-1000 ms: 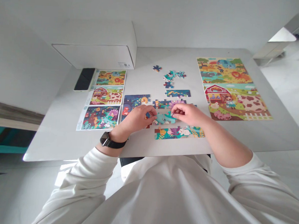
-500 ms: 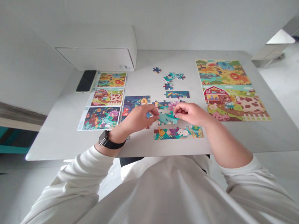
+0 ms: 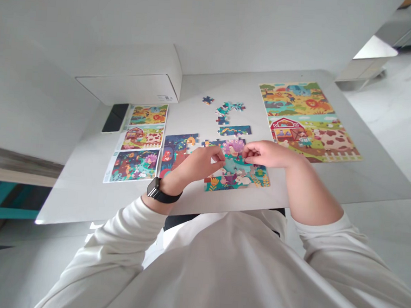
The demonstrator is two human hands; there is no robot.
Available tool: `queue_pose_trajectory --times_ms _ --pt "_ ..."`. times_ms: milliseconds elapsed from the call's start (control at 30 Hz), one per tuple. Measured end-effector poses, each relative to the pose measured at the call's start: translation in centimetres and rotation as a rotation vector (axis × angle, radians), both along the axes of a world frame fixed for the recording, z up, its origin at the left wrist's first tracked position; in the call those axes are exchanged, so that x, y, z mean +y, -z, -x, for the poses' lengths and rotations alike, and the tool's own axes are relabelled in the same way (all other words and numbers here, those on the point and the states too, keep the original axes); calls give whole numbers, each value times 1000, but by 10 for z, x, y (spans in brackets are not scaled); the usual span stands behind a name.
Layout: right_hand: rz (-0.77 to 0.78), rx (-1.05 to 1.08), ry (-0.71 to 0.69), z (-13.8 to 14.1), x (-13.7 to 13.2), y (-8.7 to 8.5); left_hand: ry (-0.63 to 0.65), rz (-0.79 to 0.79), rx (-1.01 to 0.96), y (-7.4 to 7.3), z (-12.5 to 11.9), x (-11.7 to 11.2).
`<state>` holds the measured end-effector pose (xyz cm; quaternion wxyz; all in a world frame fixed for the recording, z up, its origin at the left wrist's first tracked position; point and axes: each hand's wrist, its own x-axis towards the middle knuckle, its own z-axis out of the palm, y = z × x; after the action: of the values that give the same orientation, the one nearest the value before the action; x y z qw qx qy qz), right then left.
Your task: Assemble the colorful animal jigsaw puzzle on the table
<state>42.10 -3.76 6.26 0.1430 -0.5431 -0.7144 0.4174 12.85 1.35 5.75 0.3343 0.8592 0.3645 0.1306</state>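
Note:
A partly joined jigsaw puzzle section (image 3: 234,148) with a pink peacock lies flat in front of me, against a strip (image 3: 243,180) with a white rabbit. My left hand (image 3: 205,162), a black watch at its wrist, pinches at the section's left side, thumb and forefinger bent together. From the right, my right hand (image 3: 266,154) has its curled fingers on the section's right edge. Another joined section (image 3: 174,147), showing a red animal, sits left of it, partly covered by my left hand. Just above lies a short dark-blue strip (image 3: 235,130).
Loose puzzle pieces (image 3: 225,108) and a single piece (image 3: 208,100) lie farther back. Finished farm and safari puzzles (image 3: 318,128) are at the right. On the left are a picture sheet (image 3: 131,168), a phone (image 3: 115,118) and a white box (image 3: 133,88).
The peacock section has come down against the rabbit strip, closing the gap between them. Both hands stay beside it. The whole view has shifted slightly.

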Motion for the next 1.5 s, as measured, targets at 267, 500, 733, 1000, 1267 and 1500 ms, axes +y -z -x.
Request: queue_pose_trajectory --times_ms 267,500,733,1000,1267,1500 --pt "76 -201 -26 -5 2 -5 17 20 59 14 -16 2" --pt "82 -319 -6 -2 2 -5 27 -2 49 19 -17 1" --pt "29 -382 15 1 -2 -9 42 -83 80 20 -20 -1" --pt "30 -420 16 2 -4 -12 34 -135 131 19 -26 -7" --pt "10 -434 3 5 -3 -6 10 -179 135 23 -27 -8" --pt "5 -482 -5 9 -4 -11 39 -190 78 26 -29 -8"
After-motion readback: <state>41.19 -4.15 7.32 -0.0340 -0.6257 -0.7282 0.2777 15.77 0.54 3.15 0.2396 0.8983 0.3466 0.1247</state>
